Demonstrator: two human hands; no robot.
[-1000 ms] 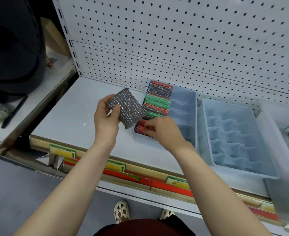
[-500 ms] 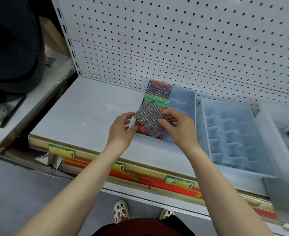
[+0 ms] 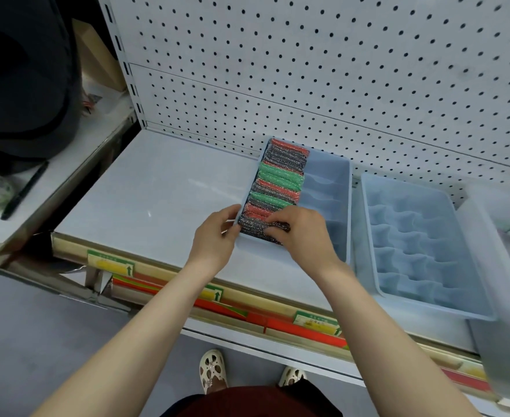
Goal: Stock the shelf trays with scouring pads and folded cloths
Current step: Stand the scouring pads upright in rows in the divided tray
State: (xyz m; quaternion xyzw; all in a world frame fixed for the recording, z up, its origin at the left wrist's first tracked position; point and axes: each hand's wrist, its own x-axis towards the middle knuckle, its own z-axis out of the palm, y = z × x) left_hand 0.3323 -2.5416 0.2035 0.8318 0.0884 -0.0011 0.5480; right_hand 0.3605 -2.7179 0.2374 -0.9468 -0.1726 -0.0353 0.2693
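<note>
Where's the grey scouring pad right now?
The grey scouring pad sits at the near end of the left tray, in its left column, just in front of a red pad, under both hands.
</note>
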